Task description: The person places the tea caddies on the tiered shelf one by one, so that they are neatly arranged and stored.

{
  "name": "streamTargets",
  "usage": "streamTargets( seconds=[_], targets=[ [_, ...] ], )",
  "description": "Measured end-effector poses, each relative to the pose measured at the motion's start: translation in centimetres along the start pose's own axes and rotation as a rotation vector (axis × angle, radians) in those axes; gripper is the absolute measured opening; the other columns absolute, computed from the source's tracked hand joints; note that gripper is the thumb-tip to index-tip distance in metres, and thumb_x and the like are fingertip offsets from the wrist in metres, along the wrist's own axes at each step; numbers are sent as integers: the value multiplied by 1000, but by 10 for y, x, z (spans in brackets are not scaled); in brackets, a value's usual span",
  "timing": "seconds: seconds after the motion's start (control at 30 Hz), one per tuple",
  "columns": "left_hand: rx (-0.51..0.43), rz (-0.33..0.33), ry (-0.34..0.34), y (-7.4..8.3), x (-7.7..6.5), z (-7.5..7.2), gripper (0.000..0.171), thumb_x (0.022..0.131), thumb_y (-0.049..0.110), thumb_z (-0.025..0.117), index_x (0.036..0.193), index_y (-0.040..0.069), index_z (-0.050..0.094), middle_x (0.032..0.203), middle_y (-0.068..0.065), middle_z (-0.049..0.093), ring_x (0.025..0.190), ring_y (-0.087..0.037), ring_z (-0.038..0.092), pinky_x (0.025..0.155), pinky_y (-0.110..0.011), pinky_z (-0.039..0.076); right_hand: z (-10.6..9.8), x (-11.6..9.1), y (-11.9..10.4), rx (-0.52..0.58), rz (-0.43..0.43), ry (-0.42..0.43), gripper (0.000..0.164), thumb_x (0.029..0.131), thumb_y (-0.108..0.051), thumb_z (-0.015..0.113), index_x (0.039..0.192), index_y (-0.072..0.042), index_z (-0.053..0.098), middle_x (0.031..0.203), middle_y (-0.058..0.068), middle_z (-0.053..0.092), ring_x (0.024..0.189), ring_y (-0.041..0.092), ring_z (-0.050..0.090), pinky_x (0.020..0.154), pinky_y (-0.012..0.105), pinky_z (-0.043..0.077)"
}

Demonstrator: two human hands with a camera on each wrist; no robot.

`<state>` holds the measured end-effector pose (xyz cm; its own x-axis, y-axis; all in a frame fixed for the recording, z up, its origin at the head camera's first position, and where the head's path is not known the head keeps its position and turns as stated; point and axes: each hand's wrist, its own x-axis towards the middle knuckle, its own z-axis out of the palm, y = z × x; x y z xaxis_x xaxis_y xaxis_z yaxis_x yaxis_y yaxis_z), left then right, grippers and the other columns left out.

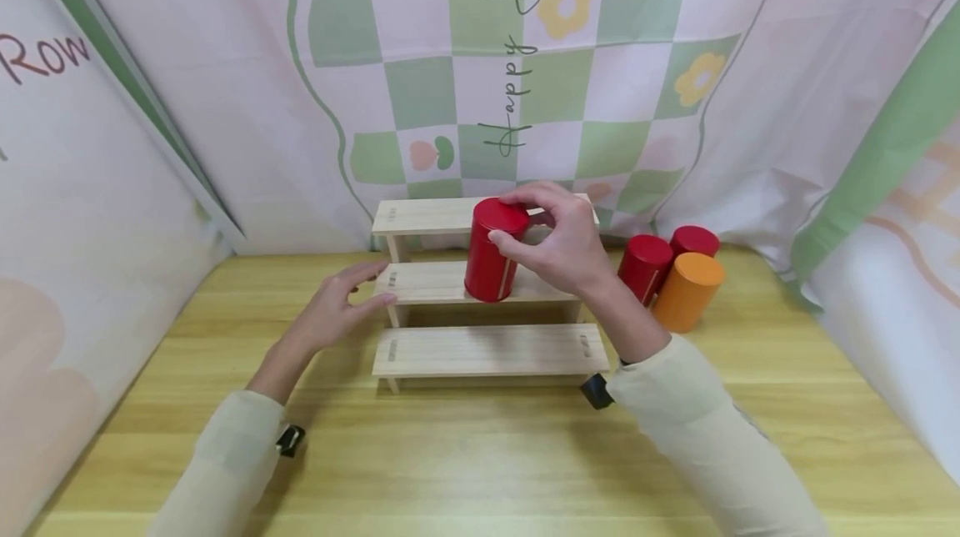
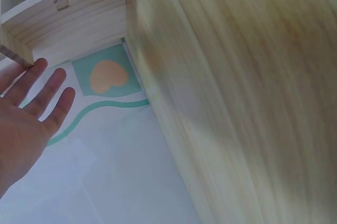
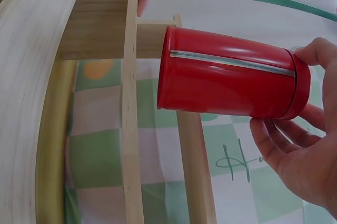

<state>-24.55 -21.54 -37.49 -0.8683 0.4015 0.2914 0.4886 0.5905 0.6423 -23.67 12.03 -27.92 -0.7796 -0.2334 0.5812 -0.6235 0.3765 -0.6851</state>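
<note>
My right hand [image 1: 562,241] grips a red can [image 1: 491,258] round its lid, thumb on one side and fingers on the other. The can is nearly upright over the middle step of a three-tier wooden shelf [image 1: 487,351]. From the right wrist, a small gap shows between the bottom of the red can [image 3: 221,74] and the middle board [image 3: 130,129]. At the left end of that step is my left hand [image 1: 333,308], its fingers mostly straight and touching the board's end. The left wrist view shows a fingertip against the wood [image 2: 16,50]; the thumb is hidden there.
Right of the shelf, two red cans [image 1: 645,262] and an orange can [image 1: 688,291] stand close together on the wooden table [image 1: 480,454]. A patterned cloth [image 1: 495,62] hangs right behind the shelf, with more cloth at both sides.
</note>
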Motion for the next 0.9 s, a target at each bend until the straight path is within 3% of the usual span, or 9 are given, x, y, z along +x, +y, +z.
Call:
streamTargets(
  seconds=[0.33, 0.9],
  targets=[
    [-1, 2, 8, -1, 0, 2, 58, 102, 23, 68, 151, -3, 49, 152, -24, 51, 138, -43, 50, 106, -63, 45, 15, 6, -1, 38, 4, -36, 43, 86, -12, 82, 125, 2, 71, 124, 14, 67, 104, 28, 65, 89, 49, 60],
    [-8, -25, 9, 0, 1, 2, 57, 101, 22, 69, 149, -3, 52, 153, -24, 51, 139, -42, 50, 106, -62, 46, 44, 14, -5, 85, -2, -74, 44, 87, -11, 83, 126, 2, 71, 126, 14, 67, 108, 25, 65, 90, 41, 61]
  ],
)
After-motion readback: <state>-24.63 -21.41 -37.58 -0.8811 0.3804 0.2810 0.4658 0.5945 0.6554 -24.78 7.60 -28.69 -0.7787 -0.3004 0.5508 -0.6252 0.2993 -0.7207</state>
